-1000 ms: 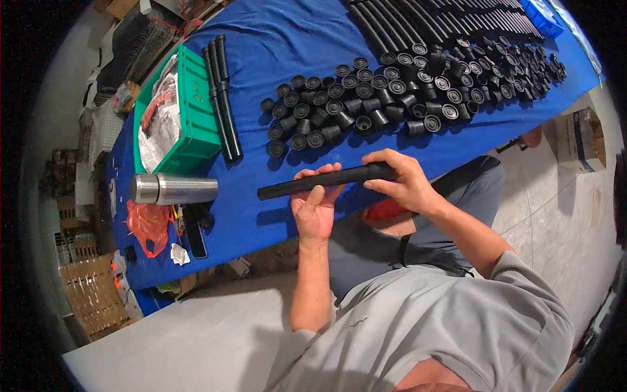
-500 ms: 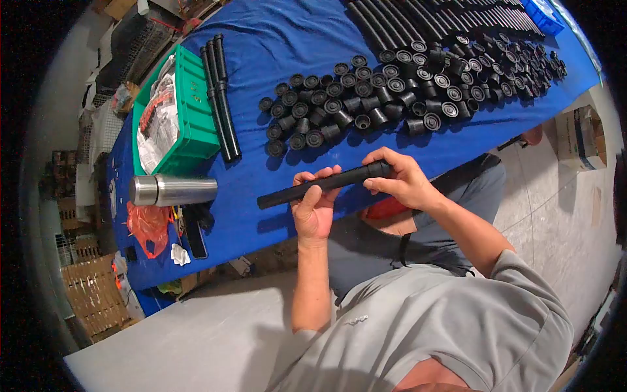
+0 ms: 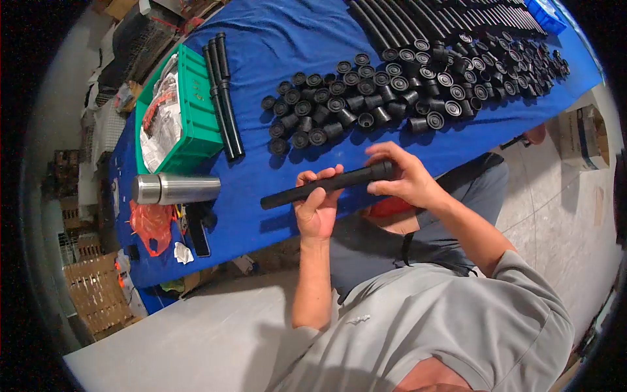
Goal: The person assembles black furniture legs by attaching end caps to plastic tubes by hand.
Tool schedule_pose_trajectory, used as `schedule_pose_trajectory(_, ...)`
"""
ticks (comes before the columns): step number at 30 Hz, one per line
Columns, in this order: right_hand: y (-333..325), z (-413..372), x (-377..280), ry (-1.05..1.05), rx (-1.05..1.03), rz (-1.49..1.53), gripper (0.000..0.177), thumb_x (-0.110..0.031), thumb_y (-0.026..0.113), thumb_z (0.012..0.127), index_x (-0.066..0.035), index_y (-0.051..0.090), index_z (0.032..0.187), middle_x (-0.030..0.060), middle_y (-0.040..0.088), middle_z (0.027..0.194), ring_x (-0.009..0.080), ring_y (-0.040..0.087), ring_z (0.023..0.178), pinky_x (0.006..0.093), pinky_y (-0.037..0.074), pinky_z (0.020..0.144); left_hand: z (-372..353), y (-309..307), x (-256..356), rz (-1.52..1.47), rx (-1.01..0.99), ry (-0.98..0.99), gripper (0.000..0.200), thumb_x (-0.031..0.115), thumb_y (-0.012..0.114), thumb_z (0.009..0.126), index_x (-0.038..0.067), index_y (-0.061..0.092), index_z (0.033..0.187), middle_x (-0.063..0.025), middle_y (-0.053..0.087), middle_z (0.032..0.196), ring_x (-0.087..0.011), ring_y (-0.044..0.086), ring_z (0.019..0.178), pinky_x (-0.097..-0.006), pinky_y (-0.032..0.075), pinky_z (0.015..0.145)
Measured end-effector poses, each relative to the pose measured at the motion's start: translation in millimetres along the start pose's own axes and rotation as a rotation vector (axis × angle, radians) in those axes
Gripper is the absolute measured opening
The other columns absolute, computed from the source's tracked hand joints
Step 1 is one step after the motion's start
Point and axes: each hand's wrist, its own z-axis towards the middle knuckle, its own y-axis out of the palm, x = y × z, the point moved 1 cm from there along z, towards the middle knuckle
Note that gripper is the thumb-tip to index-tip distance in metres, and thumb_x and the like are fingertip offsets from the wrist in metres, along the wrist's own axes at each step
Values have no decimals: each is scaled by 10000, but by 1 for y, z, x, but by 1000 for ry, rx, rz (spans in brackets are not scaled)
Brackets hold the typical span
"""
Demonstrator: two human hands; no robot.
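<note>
My left hand (image 3: 318, 204) is wrapped round the middle of a black tube (image 3: 290, 195), thumb on the near side. The tube lies nearly level above the blue cloth's front edge, its wider capped end to the right. Around that end is my right hand (image 3: 406, 178), thumb below and fingers above, spread apart; the fingertips are slightly blurred. Beyond the hands, several black caps (image 3: 366, 119) are spread over the cloth.
Long black tubes (image 3: 385, 23) lie in rows at the back. At the left are a green crate (image 3: 199, 104) with newspaper, more tubes (image 3: 225, 121), a steel flask (image 3: 189, 189), a red plastic bag (image 3: 151, 225) and a phone (image 3: 197, 232).
My right hand's fingers have loosened and lifted from the tube's capped end. My left hand still holds the tube. The whole view has shifted slightly.
</note>
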Motion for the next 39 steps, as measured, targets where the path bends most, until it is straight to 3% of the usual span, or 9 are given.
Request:
schedule_pose_trajectory(3,-8,3,-4,102,-81,-74,411,-126,841,840,-8,637,1177,67,694,1032,151,651,911,305,542,753,2,2,-1,-7,-56,-8,391,-34,727,862,88,557,1193,-228,662,1276,-406,551,1340,-547,457,1150)
schedule_pose_trajectory(6,-13,6,-4,505,-179,225,398,-94,839,836,-7,636,1167,52,682,1029,132,628,948,288,522,808,4,8,-2,-35,-102,-10,405,-51,720,865,76,572,1220,-220,654,1309,-409,525,1367,-536,452,1164)
schedule_pose_trajectory(10,-10,3,-1,104,-79,-118,328,-104,818,877,-12,644,1139,17,652,910,96,616,830,272,519,765,4,-2,-2,-88,-38,-35,408,-38,731,875,69,576,1237,-213,653,1321,-402,516,1379,-522,447,1175)
schedule_pose_trajectory(17,-13,2,-8,404,-110,249,317,-131,795,900,-8,637,1146,26,655,876,106,633,782,279,539,738,4,-4,-4,-70,-23,-39,435,-35,742,869,87,551,1240,-223,667,1283,-405,547,1346,-517,498,1125)
schedule_pose_trajectory(24,-28,-1,1,369,-53,340,281,-43,774,870,-9,641,1115,45,676,870,120,651,768,276,542,714,-4,-22,55,-86,26,33,332,122,718,948,70,594,1252,-247,647,1315,-454,568,1304,-598,542,1032)
schedule_pose_trajectory(25,-27,0,-1,369,-62,335,279,-41,774,868,-8,642,1113,45,677,868,120,653,767,275,542,714,-3,-14,68,84,32,33,285,106,694,963,18,635,1227,-238,684,1256,-389,673,1169,-522,605,959)
schedule_pose_trajectory(28,-27,0,2,372,-66,347,278,-35,770,869,-5,644,1114,44,680,868,121,655,771,274,542,721,0,-4,94,821,84,-183,275,72,708,946,-39,687,1197,-209,718,1192,-279,727,1045,-412,643,889)
schedule_pose_trajectory(29,-26,0,3,375,-63,354,278,-33,769,870,-4,644,1116,44,681,868,121,656,773,275,543,725,1,2,97,835,77,-226,245,49,718,931,-71,727,1145,-188,738,1146,-199,733,980,-328,651,830)
schedule_pose_trajectory(39,-27,-2,3,362,-98,282,254,-10,763,857,-6,669,1093,30,682,886,106,646,784,265,532,733,-9,12,106,928,99,-292,254,71,762,898,-72,747,1107,-172,755,1103,-205,740,934,-335,638,832)
